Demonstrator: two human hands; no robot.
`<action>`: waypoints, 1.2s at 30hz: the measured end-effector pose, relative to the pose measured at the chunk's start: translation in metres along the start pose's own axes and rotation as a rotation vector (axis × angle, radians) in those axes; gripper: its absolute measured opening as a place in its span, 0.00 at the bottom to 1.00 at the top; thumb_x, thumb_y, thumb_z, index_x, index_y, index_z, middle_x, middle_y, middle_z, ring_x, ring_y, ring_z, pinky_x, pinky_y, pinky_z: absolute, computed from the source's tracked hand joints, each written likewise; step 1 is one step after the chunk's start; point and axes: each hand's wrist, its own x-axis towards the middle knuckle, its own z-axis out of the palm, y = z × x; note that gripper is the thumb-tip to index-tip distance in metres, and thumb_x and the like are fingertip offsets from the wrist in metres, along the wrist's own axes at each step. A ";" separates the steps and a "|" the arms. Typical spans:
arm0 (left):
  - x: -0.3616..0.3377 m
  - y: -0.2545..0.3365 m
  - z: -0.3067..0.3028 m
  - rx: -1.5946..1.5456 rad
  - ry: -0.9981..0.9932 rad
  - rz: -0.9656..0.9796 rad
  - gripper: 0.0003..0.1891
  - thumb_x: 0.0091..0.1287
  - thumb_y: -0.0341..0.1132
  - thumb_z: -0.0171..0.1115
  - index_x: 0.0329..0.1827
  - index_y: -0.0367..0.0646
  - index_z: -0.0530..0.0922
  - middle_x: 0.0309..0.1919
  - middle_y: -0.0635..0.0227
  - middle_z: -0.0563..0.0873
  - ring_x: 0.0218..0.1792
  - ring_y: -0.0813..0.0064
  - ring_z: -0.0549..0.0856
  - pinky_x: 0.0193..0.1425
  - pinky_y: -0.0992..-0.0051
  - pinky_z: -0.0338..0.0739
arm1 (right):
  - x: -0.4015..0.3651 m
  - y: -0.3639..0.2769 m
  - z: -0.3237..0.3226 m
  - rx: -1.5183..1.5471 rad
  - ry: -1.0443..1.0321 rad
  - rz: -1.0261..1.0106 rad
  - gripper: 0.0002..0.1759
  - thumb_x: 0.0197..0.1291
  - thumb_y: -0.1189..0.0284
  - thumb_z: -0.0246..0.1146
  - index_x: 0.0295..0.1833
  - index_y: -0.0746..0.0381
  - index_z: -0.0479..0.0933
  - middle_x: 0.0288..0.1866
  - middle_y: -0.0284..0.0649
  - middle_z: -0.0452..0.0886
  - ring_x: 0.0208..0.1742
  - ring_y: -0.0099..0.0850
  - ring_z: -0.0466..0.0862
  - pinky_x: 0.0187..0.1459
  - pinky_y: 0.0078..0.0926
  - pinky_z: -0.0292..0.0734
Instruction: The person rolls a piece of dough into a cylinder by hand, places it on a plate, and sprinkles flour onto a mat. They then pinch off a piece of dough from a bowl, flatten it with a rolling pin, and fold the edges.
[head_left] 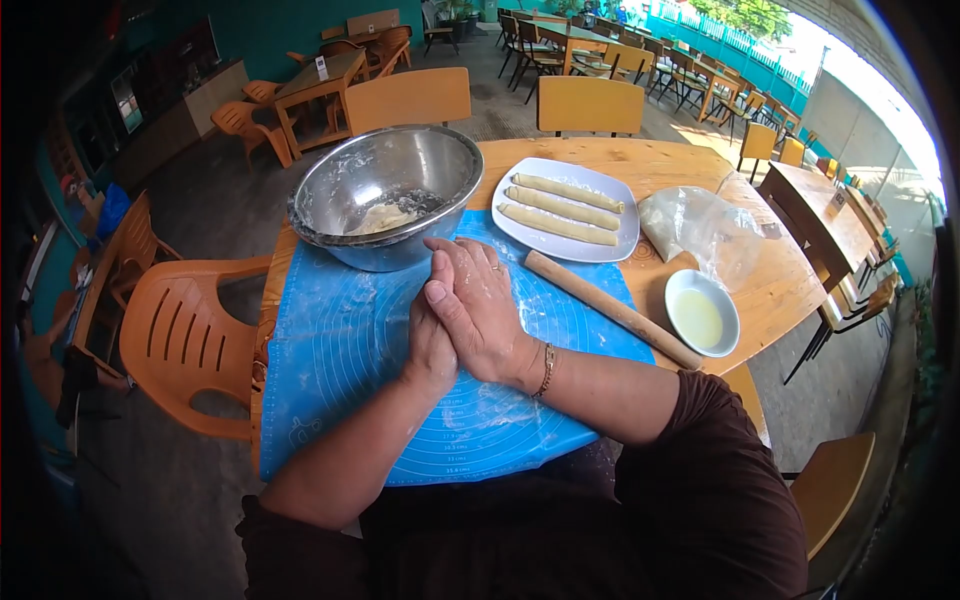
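Note:
My right hand (478,305), floury and with a bracelet at the wrist, lies over my left hand (430,338), palm against palm. The fingers are pressed together above the blue measuring mat (350,370); whatever may be between the palms is hidden. Just beyond them is a steel mixing bowl (325,185) with a lump of dough (383,217) inside. Right of the bowl, a white plate (520,235) carries 3 long dough rolls (563,207). A wooden rolling pin (612,308) lies slantwise across the mat's right edge.
A small bowl of pale yellow liquid (697,320) and a plastic bag with white powder (695,228) stand at the table's right. An orange chair (185,335) is close on the left. Two chair backs (590,107) rise beyond the table's far edge.

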 end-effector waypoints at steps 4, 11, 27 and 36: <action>0.006 0.002 -0.008 0.157 0.108 0.026 0.25 0.78 0.53 0.51 0.50 0.37 0.81 0.42 0.67 0.84 0.45 0.79 0.80 0.52 0.77 0.77 | 0.006 0.006 -0.003 0.005 -0.086 -0.022 0.31 0.74 0.51 0.43 0.58 0.69 0.75 0.49 0.55 0.76 0.55 0.52 0.73 0.61 0.45 0.64; 0.002 0.035 -0.002 0.415 0.087 -0.238 0.28 0.77 0.60 0.48 0.41 0.39 0.75 0.22 0.68 0.75 0.14 0.78 0.75 0.14 0.78 0.67 | 0.043 0.018 -0.034 0.510 -0.210 0.390 0.34 0.77 0.51 0.45 0.42 0.72 0.81 0.36 0.48 0.84 0.41 0.39 0.81 0.49 0.37 0.75; -0.025 0.039 0.014 1.332 -0.050 -0.345 0.19 0.74 0.47 0.55 0.55 0.41 0.76 0.54 0.48 0.84 0.54 0.51 0.83 0.61 0.60 0.74 | -0.053 0.023 -0.150 -0.711 -0.612 0.276 0.22 0.62 0.74 0.62 0.61 0.67 0.76 0.48 0.54 0.81 0.52 0.53 0.80 0.56 0.45 0.75; -0.045 0.048 0.020 1.600 -0.091 -0.316 0.23 0.72 0.52 0.59 0.51 0.37 0.79 0.48 0.49 0.86 0.51 0.52 0.84 0.56 0.60 0.76 | -0.057 0.022 -0.142 -0.628 -0.363 0.159 0.19 0.63 0.78 0.56 0.59 0.64 0.75 0.46 0.54 0.78 0.46 0.52 0.82 0.48 0.47 0.78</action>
